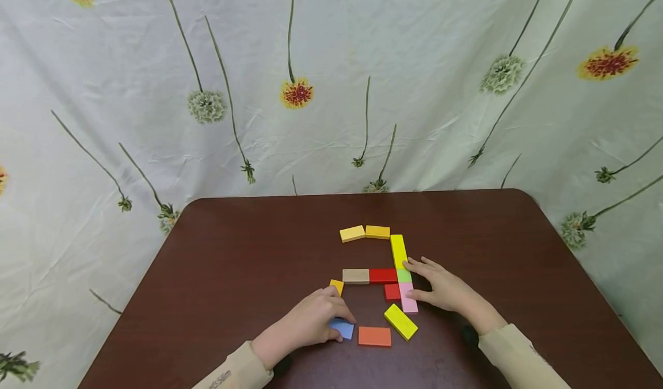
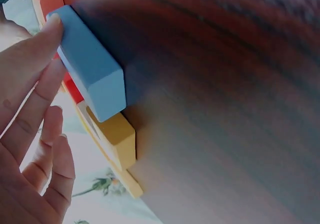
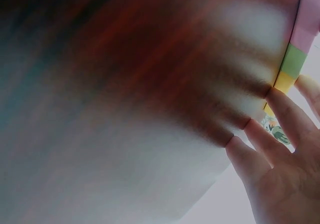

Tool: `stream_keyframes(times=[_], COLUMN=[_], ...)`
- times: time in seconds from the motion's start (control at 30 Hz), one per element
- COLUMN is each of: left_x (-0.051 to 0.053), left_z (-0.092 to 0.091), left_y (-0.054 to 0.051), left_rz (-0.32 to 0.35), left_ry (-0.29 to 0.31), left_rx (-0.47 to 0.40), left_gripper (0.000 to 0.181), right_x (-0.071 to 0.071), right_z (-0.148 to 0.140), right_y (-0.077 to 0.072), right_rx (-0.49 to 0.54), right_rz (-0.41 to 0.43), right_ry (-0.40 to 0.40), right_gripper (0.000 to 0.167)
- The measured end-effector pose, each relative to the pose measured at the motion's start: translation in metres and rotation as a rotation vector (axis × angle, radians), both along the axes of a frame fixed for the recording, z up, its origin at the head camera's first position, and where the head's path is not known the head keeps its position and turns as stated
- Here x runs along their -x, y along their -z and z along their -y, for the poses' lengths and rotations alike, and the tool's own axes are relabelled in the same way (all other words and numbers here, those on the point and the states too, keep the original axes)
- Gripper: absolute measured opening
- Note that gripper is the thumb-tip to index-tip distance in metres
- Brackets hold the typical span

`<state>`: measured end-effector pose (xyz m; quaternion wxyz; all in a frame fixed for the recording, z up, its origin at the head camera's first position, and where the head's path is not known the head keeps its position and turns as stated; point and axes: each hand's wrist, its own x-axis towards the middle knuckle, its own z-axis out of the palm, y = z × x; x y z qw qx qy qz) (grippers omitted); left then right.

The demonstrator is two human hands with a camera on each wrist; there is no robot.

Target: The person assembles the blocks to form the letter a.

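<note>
My left hand (image 1: 317, 315) pinches a blue block (image 1: 343, 328) between thumb and fingers, low over the near part of the table. In the left wrist view the thumb lies on one end of the blue block (image 2: 92, 64). My right hand (image 1: 446, 286) has its fingers spread beside a column made of a long yellow block (image 1: 398, 251), a small green block (image 1: 404, 275) and a pink block (image 1: 408, 300). Its fingertips rest on the table and against the column's right side. An orange block (image 1: 374, 336) lies just right of the blue one.
Left of the column are a red block (image 1: 383, 276), a beige block (image 1: 355, 277) and a smaller red block (image 1: 392, 292). Two yellow blocks (image 1: 377, 232) lie at the far end. A tilted yellow block (image 1: 401, 322) sits nearer. Another yellow block (image 1: 336, 286) is partly behind my left hand.
</note>
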<state>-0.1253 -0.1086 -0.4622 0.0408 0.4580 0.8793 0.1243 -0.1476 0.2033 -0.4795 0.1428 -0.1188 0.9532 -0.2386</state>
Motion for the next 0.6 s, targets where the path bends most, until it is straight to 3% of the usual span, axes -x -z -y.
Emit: stream_keyframes(times=[0.23,0.5,0.6], left_x=[-0.0016,0.0004,0.0034], left_z=[-0.005,-0.0041,-0.0003], left_y=[0.0016,0.0019,-0.0006], left_rz=[0.066,0.164,0.163], left_ry=[0.026,0.018,0.001], left_rx=[-0.035,-0.075,-0.087], left_gripper=[0.028,0.032,0.036], right_x=[-0.0021,-0.0017,-0.0018], right_z=[0.0002,-0.0006,-0.0005], right_y=[-0.0025,-0.0013,-0.001], right_rx=[0.004,0.012,0.01], right_rz=[-0.01,-0.014,-0.014], right_ry=[-0.013,-0.02,-0.023], right_gripper=[0.072,0.073,0.073])
